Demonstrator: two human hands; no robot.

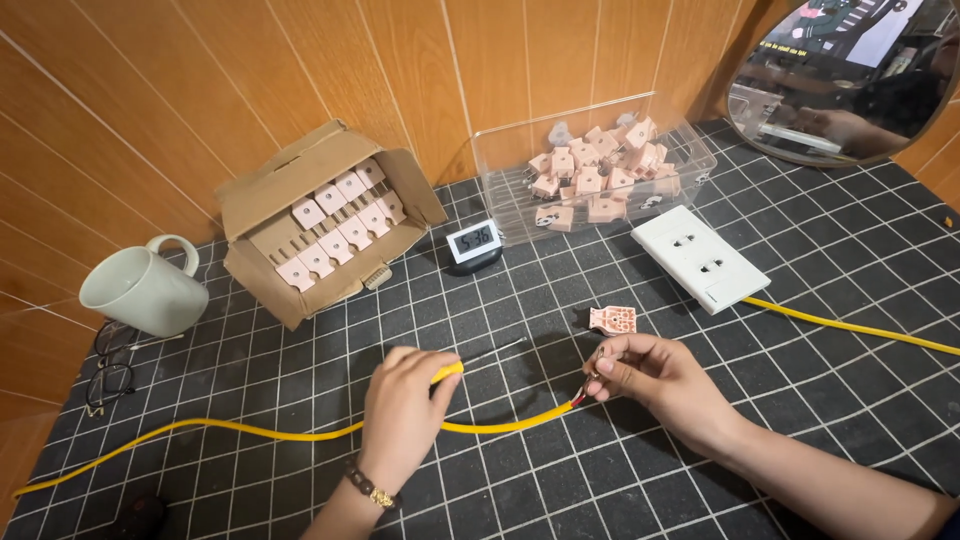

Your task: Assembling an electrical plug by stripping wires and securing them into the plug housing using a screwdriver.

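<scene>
The left hand (403, 400) is closing around a yellow-handled screwdriver (470, 361). The right hand (645, 372) is pinching the bare end of a thin yellow cable (300, 434), which is lying across the black grid mat (800, 400), near a pink plastic plug half (612, 319).

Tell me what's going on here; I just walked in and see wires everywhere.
A person sits at a gridded black mat. The left hand grips a yellow-handled tool, while the right hand pinches the stripped end of a yellow cable that trails off to the left. A small pink plug part lies just above the right hand. Behind are a cardboard box and a clear bin, both holding pink plugs.
</scene>
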